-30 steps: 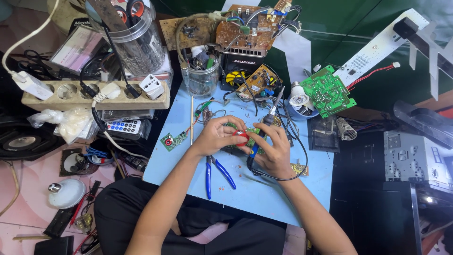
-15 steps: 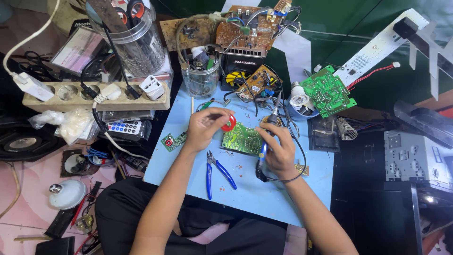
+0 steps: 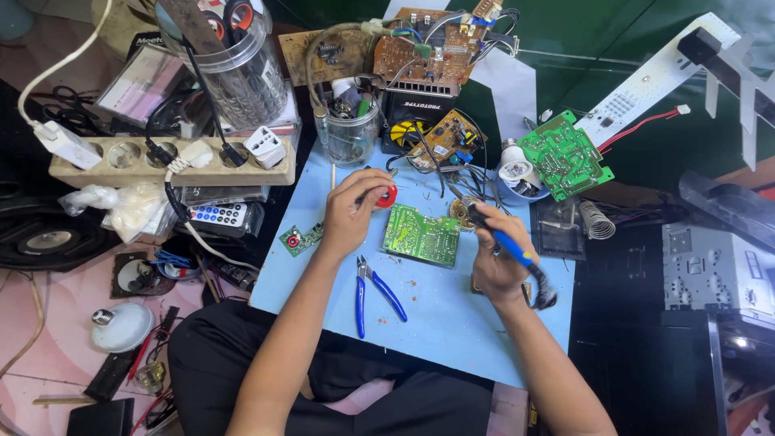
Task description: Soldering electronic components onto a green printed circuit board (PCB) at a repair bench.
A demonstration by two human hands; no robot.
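The left hand [image 3: 349, 216] holds a small red solder spool [image 3: 387, 196]. The right hand [image 3: 494, 262] grips a blue-handled soldering iron [image 3: 507, 246]. Between them lies a green rectangular circuit board [image 3: 421, 235].

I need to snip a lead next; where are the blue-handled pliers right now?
In the head view, the blue-handled pliers lie on the light blue mat, just below the left hand and left of the green circuit board.

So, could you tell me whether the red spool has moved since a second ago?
Yes. The left hand has carried the red spool up the blue mat, from beside the pliers' jaws toward the clear jar.
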